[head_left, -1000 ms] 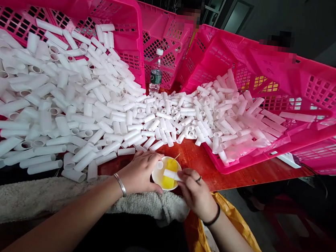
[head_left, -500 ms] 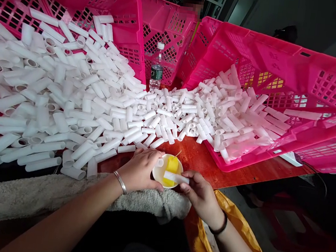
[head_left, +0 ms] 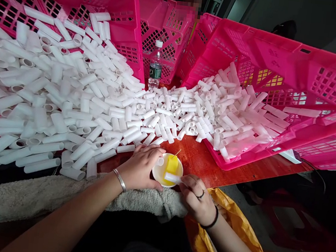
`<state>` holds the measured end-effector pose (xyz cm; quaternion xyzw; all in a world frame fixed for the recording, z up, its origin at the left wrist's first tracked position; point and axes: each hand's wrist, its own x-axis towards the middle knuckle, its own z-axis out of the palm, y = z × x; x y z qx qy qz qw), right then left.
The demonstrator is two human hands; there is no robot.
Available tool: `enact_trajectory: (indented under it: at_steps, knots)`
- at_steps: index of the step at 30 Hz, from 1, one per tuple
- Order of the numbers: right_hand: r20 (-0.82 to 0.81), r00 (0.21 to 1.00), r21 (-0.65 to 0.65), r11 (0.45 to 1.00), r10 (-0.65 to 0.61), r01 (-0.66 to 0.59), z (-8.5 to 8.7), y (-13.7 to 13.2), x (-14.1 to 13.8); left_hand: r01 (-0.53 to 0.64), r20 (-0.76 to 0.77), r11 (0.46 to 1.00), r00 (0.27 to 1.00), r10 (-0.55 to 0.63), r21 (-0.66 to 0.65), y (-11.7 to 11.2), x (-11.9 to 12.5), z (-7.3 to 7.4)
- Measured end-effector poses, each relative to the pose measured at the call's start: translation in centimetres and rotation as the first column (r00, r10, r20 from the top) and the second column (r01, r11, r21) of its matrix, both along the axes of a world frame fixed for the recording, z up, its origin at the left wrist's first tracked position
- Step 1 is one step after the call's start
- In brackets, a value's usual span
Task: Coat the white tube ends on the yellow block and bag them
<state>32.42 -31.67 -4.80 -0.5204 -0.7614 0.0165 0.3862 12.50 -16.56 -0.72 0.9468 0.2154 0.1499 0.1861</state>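
Near the table's front edge sits a small white bowl with a yellow sponge-like block and some yellow liquid in it. A thin stick rises from the block. My left hand curls against the bowl's left side, fingers closed, with the end of a short white plastic tube showing at the fingertips. Between the fingers of my right hand is another white tube, its free end over the bowl beside the yellow block. The right fingers hide the tube's other end.
Two tipped pink crates spill many white tubes onto the red table. A water bottle stands between them. A grey towel lines the front edge; a yellow bag hangs at right. Someone is beyond the crates.
My right hand has turned, knuckles now facing up, and its tube now tilts with the free end in the bowl. My left hand and the bowl stay in place.
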Motion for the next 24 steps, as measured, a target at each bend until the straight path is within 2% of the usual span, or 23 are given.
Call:
enact_trajectory:
  at_steps: [1, 3, 5, 7, 8, 10, 12, 14, 15, 16, 17, 18, 19, 20, 21, 22, 23, 24]
  knots:
    - [-0.041, 0.999, 0.018, 1.000, 0.013, -0.013, 0.0, 0.0, -0.1, -0.002, 0.003, 0.999, 1.000, 0.002, 0.038, -0.1, -0.1, 0.4]
    - [-0.279, 0.960, -0.005, 0.999, -0.037, 0.038, 0.4, 0.2, -0.6, -0.009, -0.011, 0.996, 1.000, 0.010, 0.093, -0.5, -0.4, 1.3]
    - [-0.550, 0.828, -0.096, 0.993, -0.110, 0.068, 1.6, 0.3, -1.3, 0.013, -0.044, 0.992, 0.999, -0.008, 0.127, -1.2, -0.8, 2.2]
    - [-0.704, 0.691, -0.205, 0.978, -0.165, 0.024, 3.1, 0.5, -1.9, 0.055, -0.069, 0.979, 0.997, -0.043, 0.195, -1.8, -1.0, 3.0]
    - [-0.735, 0.651, -0.264, 0.964, -0.190, -0.016, 3.8, 0.6, -2.1, 0.071, -0.076, 0.966, 0.996, -0.054, 0.249, -2.1, -1.1, 3.4]
    - [-0.744, 0.617, -0.385, 0.919, -0.255, -0.084, 5.1, 0.6, -2.3, 0.079, -0.094, 0.932, 0.994, -0.049, 0.353, -2.7, -1.2, 4.0]
    - [-0.706, 0.644, -0.446, 0.891, -0.294, -0.083, 5.9, 0.4, -2.2, 0.073, -0.118, 0.920, 0.993, -0.029, 0.384, -3.3, -1.2, 4.4]
    - [-0.603, 0.743, -0.416, 0.909, -0.290, 0.017, 6.4, -0.1, -2.1, 0.054, -0.124, 0.961, 0.992, -0.021, 0.269, -4.2, -0.9, 4.8]
    - [-0.519, 0.814, -0.353, 0.933, -0.261, 0.074, 6.6, -0.6, -2.1, 0.046, -0.117, 0.990, 0.993, -0.031, 0.132, -4.9, -0.7, 4.9]
    - [-0.416, 0.884, -0.267, 0.958, -0.215, 0.107, 6.8, -1.0, -2.2, 0.047, -0.110, 0.997, 0.992, -0.054, -0.068, -5.8, -0.4, 5.0]
    - [-0.307, 0.939, -0.180, 0.978, -0.154, 0.101, 7.1, -1.6, -2.4, 0.059, -0.103, 0.948, 0.990, -0.095, -0.312, -6.8, 0.0, 5.0]
    - [-0.210, 0.974, -0.111, 0.992, -0.087, 0.065, 7.5, -2.2, -2.6, 0.074, -0.093, 0.826, 0.984, -0.151, -0.558, -7.9, 0.4, 5.0]
    - [-0.137, 0.990, -0.068, 0.998, -0.024, 0.014, 7.8, -2.8, -2.8, 0.082, -0.076, 0.649, 0.974, -0.212, -0.756, -9.1, 0.7, 4.9]
    - [-0.097, 0.995, -0.046, 0.999, 0.021, -0.025, 8.2, -3.5, -3.0, 0.079, -0.055, 0.473, 0.963, -0.263, -0.877, -10.2, 1.1, 4.8]
    - [-0.081, 0.996, -0.051, 0.998, 0.029, -0.033, 8.6, -4.2, -3.1, 0.081, -0.033, 0.361, 0.954, -0.299, -0.929, -11.3, 1.4, 4.6]
    - [-0.076, 0.997, -0.079, 0.997, 0.015, -0.021, 8.9, -5.0, -3.0, 0.108, -0.009, 0.347, 0.947, -0.321, -0.932, -12.0, 1.6, 4.4]
    - [-0.072, 0.997, -0.115, 0.993, -0.021, 0.012, 9.0, -5.8, -2.7, 0.151, 0.008, 0.432, 0.949, -0.314, -0.889, -12.5, 1.7, 4.1]
    - [-0.068, 0.994, -0.153, 0.986, -0.080, 0.069, 9.0, -6.7, -2.0, 0.188, 0.018, 0.578, 0.958, -0.288, -0.794, -12.5, 1.6, 3.8]
